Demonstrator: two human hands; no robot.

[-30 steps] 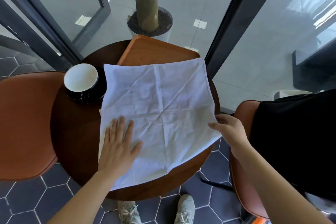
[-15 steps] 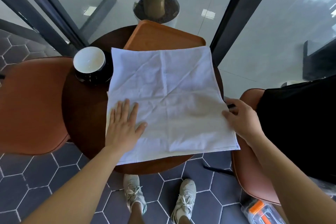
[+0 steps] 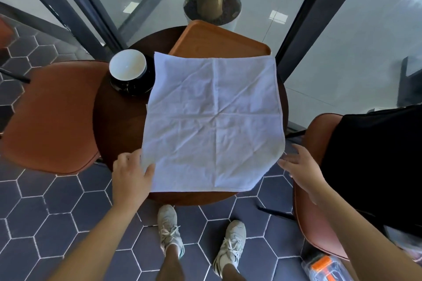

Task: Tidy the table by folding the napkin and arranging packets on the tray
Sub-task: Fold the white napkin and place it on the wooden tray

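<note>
Round dark counter carries the unfolded napkin, overlapping the tray. Left hand grip pinches the napkin's near-left corner; right hand spread, beside its near-right corner.

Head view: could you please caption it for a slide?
Left hand pinches the spread napkin's near corner; right hand hovers open beside it.

Feed looks pretty bright on my end, daylight pouring in through the glass panels on the far side. White glare patches on the floor tiles out there. Shadows are soft, nothing harsh. Heavy fisheye bend on the window frames, and the near right corner goes smeary and blurred.
</note>
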